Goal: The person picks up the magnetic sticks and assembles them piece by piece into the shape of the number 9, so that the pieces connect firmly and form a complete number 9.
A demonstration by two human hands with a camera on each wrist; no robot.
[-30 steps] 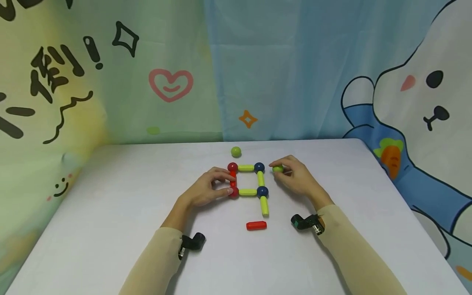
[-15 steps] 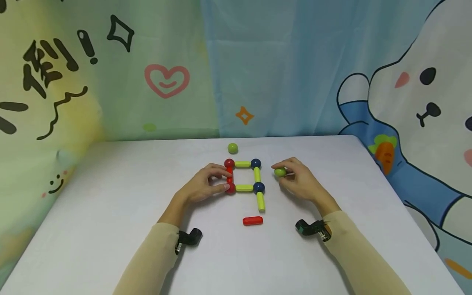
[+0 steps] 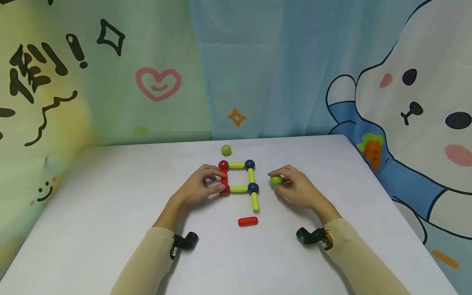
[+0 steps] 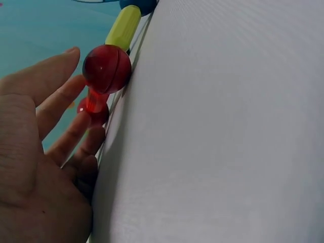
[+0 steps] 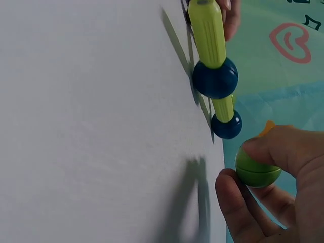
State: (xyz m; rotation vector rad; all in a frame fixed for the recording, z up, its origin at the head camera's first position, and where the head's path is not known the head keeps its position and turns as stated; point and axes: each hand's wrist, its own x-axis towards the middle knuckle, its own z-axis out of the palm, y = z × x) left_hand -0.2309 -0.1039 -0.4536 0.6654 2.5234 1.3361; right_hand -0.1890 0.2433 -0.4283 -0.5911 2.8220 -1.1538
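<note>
A square of toy building rods and balls lies on the white table (image 3: 280, 250). A red rod (image 3: 224, 177) joins two red balls (image 4: 106, 70) on its left side. Yellow-green rods (image 3: 238, 189) and blue balls (image 5: 216, 77) make up the rest, with one extra rod (image 3: 255, 202) sticking out toward the front. My left hand (image 3: 199, 185) rests with loosely bent fingers against the red side, thumb beside the nearer red ball. To the right of the square, my right hand (image 3: 298, 187) pinches a green ball (image 5: 256, 169) between thumb and fingers, apart from the blue balls.
Behind the square sits another green ball (image 3: 226, 150). A loose red rod (image 3: 248, 221) lies in front of it. A printed curtain (image 3: 239, 69) hangs along the table's back edge. Each wrist carries a small black camera (image 3: 186, 240).
My right hand has drawn slightly away from the square, to the right and toward the front, with the green ball in its fingers. My left hand stays at the red side.
</note>
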